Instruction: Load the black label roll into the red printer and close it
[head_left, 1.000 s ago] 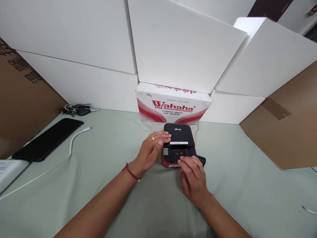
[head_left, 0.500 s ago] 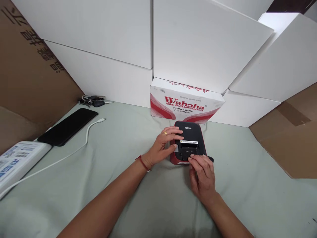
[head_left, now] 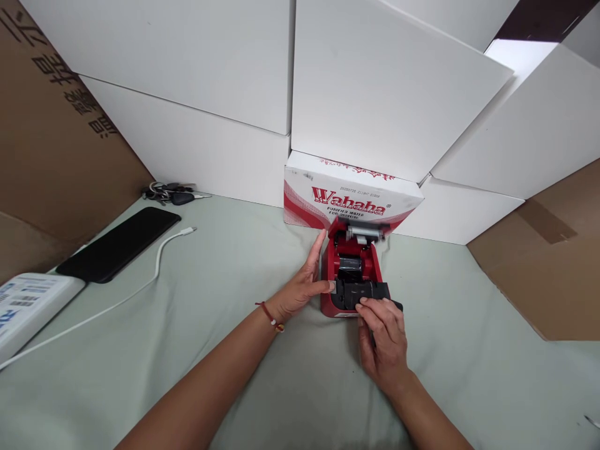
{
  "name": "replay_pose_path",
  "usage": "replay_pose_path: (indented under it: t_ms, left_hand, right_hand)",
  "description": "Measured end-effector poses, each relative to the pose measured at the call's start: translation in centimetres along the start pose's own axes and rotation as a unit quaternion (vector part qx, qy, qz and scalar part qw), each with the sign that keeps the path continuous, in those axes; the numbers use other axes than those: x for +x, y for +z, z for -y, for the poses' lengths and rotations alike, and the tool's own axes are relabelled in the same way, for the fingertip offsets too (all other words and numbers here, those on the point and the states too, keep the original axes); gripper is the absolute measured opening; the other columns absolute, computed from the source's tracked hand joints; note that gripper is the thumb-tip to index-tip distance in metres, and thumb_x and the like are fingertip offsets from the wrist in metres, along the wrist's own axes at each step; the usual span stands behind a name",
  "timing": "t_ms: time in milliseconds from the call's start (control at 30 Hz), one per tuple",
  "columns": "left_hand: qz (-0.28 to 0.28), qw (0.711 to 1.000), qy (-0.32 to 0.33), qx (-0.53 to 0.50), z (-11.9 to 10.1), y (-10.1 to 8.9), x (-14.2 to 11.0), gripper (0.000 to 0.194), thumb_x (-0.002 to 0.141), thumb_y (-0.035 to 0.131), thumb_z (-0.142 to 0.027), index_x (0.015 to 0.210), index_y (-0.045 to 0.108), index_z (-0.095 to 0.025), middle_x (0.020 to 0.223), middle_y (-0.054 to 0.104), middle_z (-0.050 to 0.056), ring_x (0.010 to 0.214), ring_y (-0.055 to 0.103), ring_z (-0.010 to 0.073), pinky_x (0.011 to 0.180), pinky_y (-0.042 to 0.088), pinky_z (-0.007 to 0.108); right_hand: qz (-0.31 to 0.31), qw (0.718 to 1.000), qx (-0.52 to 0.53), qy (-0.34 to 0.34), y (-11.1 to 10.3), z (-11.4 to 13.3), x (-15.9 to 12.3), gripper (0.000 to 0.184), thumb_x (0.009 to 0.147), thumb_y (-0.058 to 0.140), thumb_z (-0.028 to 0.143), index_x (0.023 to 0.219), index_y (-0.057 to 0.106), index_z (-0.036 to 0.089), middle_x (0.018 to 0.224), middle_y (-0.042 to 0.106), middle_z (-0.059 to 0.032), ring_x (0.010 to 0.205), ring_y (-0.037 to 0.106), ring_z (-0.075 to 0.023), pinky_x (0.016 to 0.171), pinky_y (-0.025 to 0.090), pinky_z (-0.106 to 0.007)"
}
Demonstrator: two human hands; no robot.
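Observation:
A red and black label printer [head_left: 380, 275] rests on the cloth in front of me with its lid [head_left: 349, 226] raised. Inside the red bay sits a dark, shiny roll [head_left: 350, 265]. My left hand [head_left: 307, 281] lies along the printer's left side, fingers stretched out and apart. Its thumb touches the grey patch at the front left. My right hand [head_left: 384, 331] grips the printer's front right edge, its bent fingertips on the black front part. The underside of the lid, with a pale roller, is blurred.
A Wahaha carton [head_left: 304, 197] stands right behind the printer, against white boxes [head_left: 225, 156]. To the left lie keys [head_left: 173, 192], a black phone [head_left: 124, 244], a white cable [head_left: 159, 256] and a white box [head_left: 37, 306]. Brown cardboard [head_left: 553, 269] borders the right.
The printer's lid has swung up and back, showing the bay. My left fingers have left the lid for the left side. The right hand keeps its place; the view has shifted.

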State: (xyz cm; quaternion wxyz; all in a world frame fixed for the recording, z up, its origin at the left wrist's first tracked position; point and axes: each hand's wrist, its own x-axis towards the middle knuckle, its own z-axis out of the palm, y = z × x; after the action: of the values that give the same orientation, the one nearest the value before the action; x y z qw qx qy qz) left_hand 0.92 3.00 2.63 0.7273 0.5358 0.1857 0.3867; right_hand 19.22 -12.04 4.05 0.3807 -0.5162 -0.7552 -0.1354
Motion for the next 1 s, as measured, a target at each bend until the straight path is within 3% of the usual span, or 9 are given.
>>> replay_pose_path:
  t_ms: [200, 367, 467, 567, 633, 733, 833, 933, 1000]
  left_hand:
    - [0.021, 0.999, -0.029, -0.010, -0.1, 0.1, 0.1, 0.114, 0.089, 0.076, -0.031, 0.175, 0.002, -0.034, 0.180, 0.030, 0.005, 0.167, 0.027, 0.0330, 0.137, 0.023, 0.050]
    - [0.015, 0.996, -0.084, -0.024, -0.3, 0.0, 0.3, 0.111, 0.087, 0.074, -0.030, 0.174, 0.004, -0.034, 0.172, 0.044, 0.007, 0.152, 0.049, 0.0374, 0.127, 0.039, 0.057]
    - [0.010, 0.996, -0.089, -0.019, -0.5, 0.0, 0.3, 0.113, 0.085, 0.075, -0.031, 0.174, 0.007, -0.034, 0.172, 0.044, 0.007, 0.146, 0.053, 0.0368, 0.124, 0.042, 0.055]
    - [0.010, 0.996, -0.088, -0.012, -0.5, -0.1, 0.4, 0.112, 0.083, 0.076, -0.032, 0.174, 0.009, -0.033, 0.173, 0.042, 0.007, 0.145, 0.053, 0.0359, 0.125, 0.041, 0.054]
    - [0.009, 0.996, -0.084, 0.000, -0.4, -0.2, 0.5, 0.113, 0.083, 0.075, -0.032, 0.174, 0.010, -0.032, 0.173, 0.041, 0.008, 0.147, 0.052, 0.0363, 0.126, 0.040, 0.055]
    - [0.003, 0.998, -0.061, 0.021, 0.1, -0.4, 0.7, 0.113, 0.081, 0.076, -0.030, 0.174, 0.012, -0.027, 0.176, 0.035, 0.010, 0.156, 0.041, 0.0369, 0.130, 0.036, 0.053]
    - [0.003, 0.999, -0.042, 0.033, 0.3, -0.6, 0.8, 0.112, 0.081, 0.076, -0.029, 0.174, 0.014, -0.026, 0.176, 0.034, 0.011, 0.160, 0.035, 0.0378, 0.132, 0.032, 0.054]
    - [0.009, 0.999, -0.043, 0.018, -0.1, -0.4, 0.7, 0.111, 0.082, 0.075, -0.029, 0.174, 0.014, -0.026, 0.175, 0.036, 0.013, 0.157, 0.039, 0.0385, 0.130, 0.035, 0.057]
    - [0.015, 0.999, -0.050, -0.003, -0.5, -0.2, 0.6, 0.110, 0.083, 0.075, -0.029, 0.174, 0.013, -0.027, 0.175, 0.035, 0.013, 0.156, 0.042, 0.0383, 0.128, 0.037, 0.057]
  right_hand:
    - [0.085, 0.993, 0.070, 0.047, -3.5, 0.3, 2.5, 0.040, 0.102, 0.060, 0.013, 0.140, 0.063, 0.025, 0.129, 0.073, -0.0105, 0.119, 0.067, -0.0249, 0.103, 0.057, -0.044]
    - [0.129, 0.973, 0.120, 0.149, -6.7, -2.0, 7.8, 0.024, 0.108, 0.057, 0.029, 0.130, 0.067, 0.026, 0.119, 0.076, -0.0070, 0.106, 0.073, -0.0204, 0.095, 0.058, -0.034]
    - [0.236, 0.957, 0.048, 0.162, -5.4, -3.6, 11.8, 0.025, 0.109, 0.054, 0.032, 0.125, 0.070, 0.023, 0.118, 0.078, -0.0068, 0.104, 0.074, -0.0194, 0.095, 0.057, -0.031]
    - [0.428, 0.885, -0.089, 0.163, -2.4, -4.2, 15.1, 0.031, 0.107, 0.054, 0.029, 0.133, 0.070, 0.023, 0.130, 0.077, -0.0085, 0.114, 0.073, -0.0218, 0.097, 0.054, -0.031]
    - [0.487, 0.844, -0.157, 0.161, -0.4, -4.2, 16.4, 0.034, 0.103, 0.060, 0.027, 0.134, 0.071, 0.023, 0.132, 0.077, -0.0116, 0.119, 0.073, -0.0277, 0.096, 0.054, -0.035]
    - [0.508, 0.823, -0.195, 0.165, 1.6, -4.0, 17.1, 0.033, 0.092, 0.070, 0.021, 0.125, 0.076, 0.019, 0.125, 0.079, -0.0175, 0.116, 0.074, -0.0358, 0.090, 0.054, -0.039]
    - [0.514, 0.816, -0.205, 0.169, 2.1, -3.7, 17.0, 0.030, 0.089, 0.073, 0.019, 0.118, 0.077, 0.018, 0.124, 0.078, -0.0189, 0.114, 0.073, -0.0365, 0.086, 0.053, -0.038]
    - [0.495, 0.827, -0.197, 0.179, 0.7, -3.0, 16.6, 0.033, 0.092, 0.068, 0.019, 0.125, 0.073, 0.018, 0.131, 0.075, -0.0173, 0.114, 0.072, -0.0325, 0.086, 0.053, -0.037]
    - [0.468, 0.847, -0.166, 0.189, -1.5, -2.4, 16.1, 0.033, 0.096, 0.063, 0.022, 0.129, 0.069, 0.020, 0.130, 0.075, -0.0135, 0.109, 0.073, -0.0273, 0.086, 0.054, -0.035]
